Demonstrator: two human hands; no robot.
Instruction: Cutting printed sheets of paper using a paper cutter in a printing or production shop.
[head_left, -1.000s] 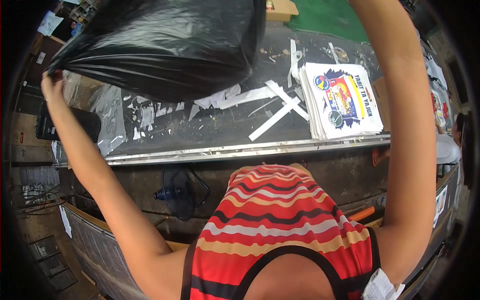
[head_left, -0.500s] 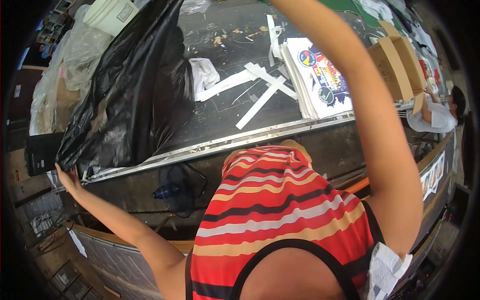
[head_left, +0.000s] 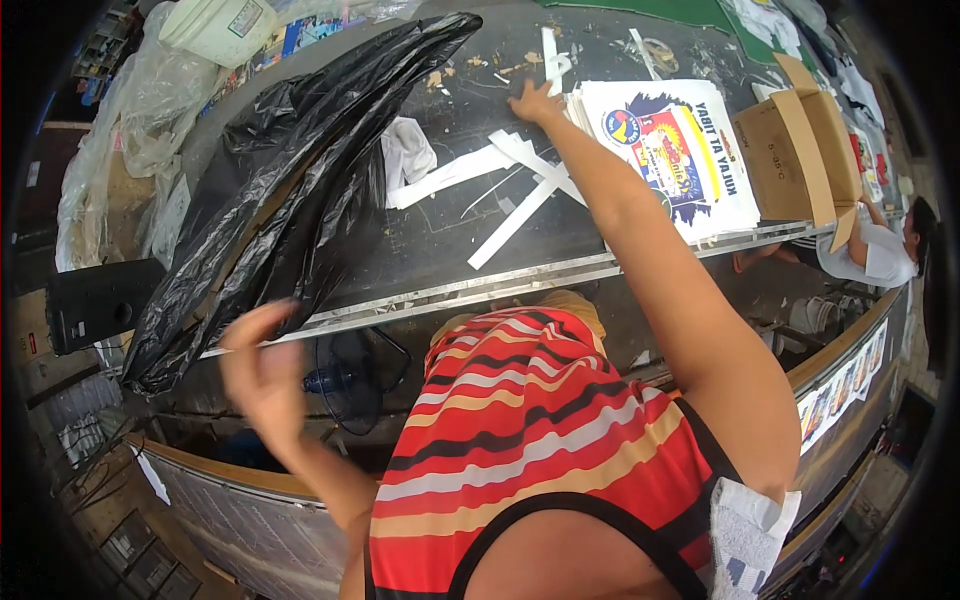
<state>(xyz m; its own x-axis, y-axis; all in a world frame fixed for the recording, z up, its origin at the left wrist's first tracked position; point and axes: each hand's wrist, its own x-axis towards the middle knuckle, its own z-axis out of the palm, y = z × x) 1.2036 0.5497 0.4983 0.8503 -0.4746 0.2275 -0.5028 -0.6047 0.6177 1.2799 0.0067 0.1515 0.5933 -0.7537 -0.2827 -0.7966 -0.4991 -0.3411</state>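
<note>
A crumpled black plastic sheet or bag (head_left: 300,150) lies over the left part of the dark table (head_left: 440,235), its near end drooping past the metal edge. My left hand (head_left: 265,375) is raised in front of that near end; motion smears its fingers, so its grip is unclear. Farther off, my right hand (head_left: 537,103) reaches over the table with fingers apart, holding nothing I can see. It is beside a stack of white printed sheets (head_left: 740,200) with colourful designs, close to a white strip (head_left: 551,58). A white cloth (head_left: 408,152) lies against the black plastic.
More white strips (head_left: 515,225) cross mid-table among scraps. An opened cardboard box (head_left: 775,160) stands right of the stack; another person (head_left: 880,245) is beyond it. A white bucket (head_left: 218,28) and clear plastic (head_left: 105,170) are far left. Below the table edge is a dark fan (head_left: 350,385).
The black plastic has dropped from its stretched, raised position into folds on the table. My left hand has come off its corner and moved right; my right arm has drawn back toward the stack.
</note>
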